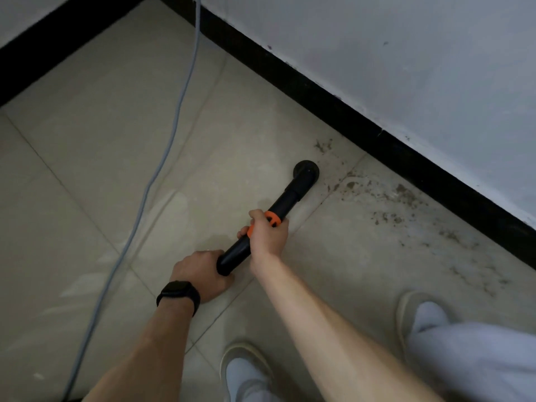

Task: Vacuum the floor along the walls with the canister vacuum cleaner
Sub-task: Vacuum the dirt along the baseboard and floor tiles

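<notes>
From the head view, the wand is a black tube lying at a slant. Its long axis runs from the lower left, by the person's body, up and to the right toward the black baseboard. At its far end the round nozzle sits on the tiled floor, near the baseboard but apart from it, with a strip of tile between them.

The left hand, with a dark watch on its wrist, is wrapped round the wand's near end. The right hand is curled round the tube at the orange collar, so it is the hand nearer the nozzle and probably the one that steers.

The dirt is what the next stroke depends on. It lies to the right of the nozzle in a scattered band that follows the baseboard down toward the right foot. A smaller patch lies just beyond the nozzle, toward the wall. As I judge it, the nozzle must slide right, along the wall line and across the wand's own axis, keeping close to the baseboard.

A grey cord trails over the floor well to the left, away from that path. The canister is not in view.
</notes>
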`<action>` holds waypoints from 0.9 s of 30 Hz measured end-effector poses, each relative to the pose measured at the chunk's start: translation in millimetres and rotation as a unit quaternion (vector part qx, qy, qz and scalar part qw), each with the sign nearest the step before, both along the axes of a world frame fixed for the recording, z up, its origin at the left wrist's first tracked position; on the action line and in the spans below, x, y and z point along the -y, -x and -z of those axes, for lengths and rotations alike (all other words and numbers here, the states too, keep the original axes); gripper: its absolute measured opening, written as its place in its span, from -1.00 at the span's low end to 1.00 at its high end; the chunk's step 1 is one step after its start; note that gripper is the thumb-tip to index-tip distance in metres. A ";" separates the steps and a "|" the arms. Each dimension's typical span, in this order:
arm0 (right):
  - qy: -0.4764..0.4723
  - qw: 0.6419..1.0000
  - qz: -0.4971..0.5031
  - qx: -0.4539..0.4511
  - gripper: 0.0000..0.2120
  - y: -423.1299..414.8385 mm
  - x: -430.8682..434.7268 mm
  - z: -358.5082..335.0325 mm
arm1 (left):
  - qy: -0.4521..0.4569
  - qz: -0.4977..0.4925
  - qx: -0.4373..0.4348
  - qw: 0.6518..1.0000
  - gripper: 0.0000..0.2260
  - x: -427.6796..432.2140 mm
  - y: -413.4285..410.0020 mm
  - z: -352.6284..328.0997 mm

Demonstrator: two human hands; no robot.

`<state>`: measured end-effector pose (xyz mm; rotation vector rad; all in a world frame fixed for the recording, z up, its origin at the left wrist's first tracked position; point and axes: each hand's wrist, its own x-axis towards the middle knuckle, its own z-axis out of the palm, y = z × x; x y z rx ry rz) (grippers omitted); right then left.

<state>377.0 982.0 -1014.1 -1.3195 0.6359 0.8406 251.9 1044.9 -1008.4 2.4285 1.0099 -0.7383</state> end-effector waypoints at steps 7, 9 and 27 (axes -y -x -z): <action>0.005 0.997 0.059 -0.046 -0.78 30.4 24.9 -11.5 | 0.016 0.050 -0.039 0.998 -0.80 9.9 22.9 -6.8; 0.013 0.996 0.078 -0.049 -0.77 37.4 36.2 -10.5 | 0.025 0.068 -0.049 0.996 -0.77 13.3 25.1 -4.5; 0.012 0.997 0.076 -0.014 -0.77 9.9 34.2 -1.2 | 0.003 0.073 -0.028 0.997 -0.78 22.0 1.9 4.6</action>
